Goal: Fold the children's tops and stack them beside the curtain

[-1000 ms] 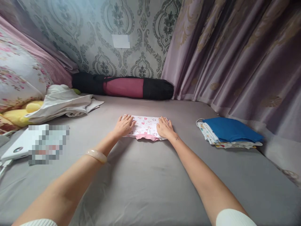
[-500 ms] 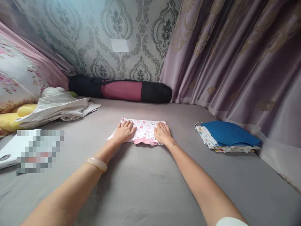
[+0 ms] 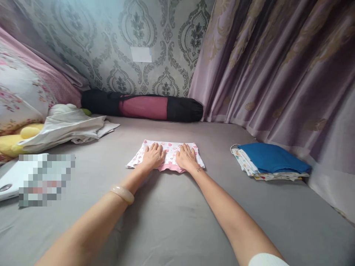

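Note:
A small white garment (image 3: 169,151) with a pink and red print lies folded on the grey bed sheet (image 3: 172,214). Its pink band, which looks like a neckline or waistband, faces me. My left hand (image 3: 154,156) rests flat on the left part of the cloth, fingers stretched away from me. On the right part lies my right hand (image 3: 186,157), also flat with its fingers apart. Cloth shows between the two hands and beyond both of them. Neither hand grips anything.
A stack of folded clothes (image 3: 273,160), blue on top, sits at right by the purple curtain (image 3: 266,74). Against the wall lies a long black and maroon bag (image 3: 142,106). At left are a crumpled light garment (image 3: 73,125), a yellow plush (image 3: 13,144) and a white object (image 3: 24,170).
Both hands have slid inward over the garment, closer to each other. More of its left and right edges now shows. The garment itself has stayed in place.

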Tool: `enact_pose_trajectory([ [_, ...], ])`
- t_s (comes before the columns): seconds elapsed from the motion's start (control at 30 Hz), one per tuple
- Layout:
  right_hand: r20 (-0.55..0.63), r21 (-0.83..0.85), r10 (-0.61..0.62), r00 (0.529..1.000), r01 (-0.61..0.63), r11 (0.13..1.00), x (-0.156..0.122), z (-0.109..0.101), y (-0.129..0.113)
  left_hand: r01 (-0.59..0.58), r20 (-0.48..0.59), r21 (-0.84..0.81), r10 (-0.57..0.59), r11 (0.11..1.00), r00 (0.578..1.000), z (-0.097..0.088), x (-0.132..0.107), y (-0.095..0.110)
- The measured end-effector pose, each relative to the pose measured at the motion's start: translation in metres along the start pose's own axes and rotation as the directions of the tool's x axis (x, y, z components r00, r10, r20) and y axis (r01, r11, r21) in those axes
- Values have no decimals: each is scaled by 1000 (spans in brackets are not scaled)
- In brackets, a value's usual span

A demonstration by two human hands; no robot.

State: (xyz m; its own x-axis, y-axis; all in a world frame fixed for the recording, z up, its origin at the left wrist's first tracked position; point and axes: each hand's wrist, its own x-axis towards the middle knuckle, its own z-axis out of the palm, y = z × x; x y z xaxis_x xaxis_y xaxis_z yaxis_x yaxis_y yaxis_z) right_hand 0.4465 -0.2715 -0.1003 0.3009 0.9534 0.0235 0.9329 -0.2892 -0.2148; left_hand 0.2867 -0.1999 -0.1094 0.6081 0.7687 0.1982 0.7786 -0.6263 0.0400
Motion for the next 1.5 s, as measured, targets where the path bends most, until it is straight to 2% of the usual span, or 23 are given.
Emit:
enact_pose_trajectory([
  [0.3,-33,-11,3,999,-3,1000,4,12,3,10,-28,24,-10,1000,1000,6,-2,2],
  [0.43,-7,-17,11,1000,-11,1000,3,5,-1,13,1,35,-13,999,1000,5,1,2],
  [0.6,57,-3,12,998,-12,1000,1,-9,-14,66,81,-19,-64,998,995,-5,8,10],
  [0.77,-7,14,-28,1000,28,1000,2,1,-23,-7,3,-83,7,997,1000,-5,8,24],
  [0.9,-34,12,-27,999,27,1000,2,9,-23,-44,-50,-57,41,997,998,2,3,30],
  [1.17,-43,13,-28,999,29,1000,0,7,-24,-37,-55,-50,35,998,998,4,3,30],
  [1.33,-15,5,-20,1000,20,1000,1,6,-24,-88,-54,-87,84,992,995,0,-1,19],
  [1.5,15,12,-12,1000,12,1000,3,2,-25,-134,-58,-100,128,986,990,-9,-16,-21],
])
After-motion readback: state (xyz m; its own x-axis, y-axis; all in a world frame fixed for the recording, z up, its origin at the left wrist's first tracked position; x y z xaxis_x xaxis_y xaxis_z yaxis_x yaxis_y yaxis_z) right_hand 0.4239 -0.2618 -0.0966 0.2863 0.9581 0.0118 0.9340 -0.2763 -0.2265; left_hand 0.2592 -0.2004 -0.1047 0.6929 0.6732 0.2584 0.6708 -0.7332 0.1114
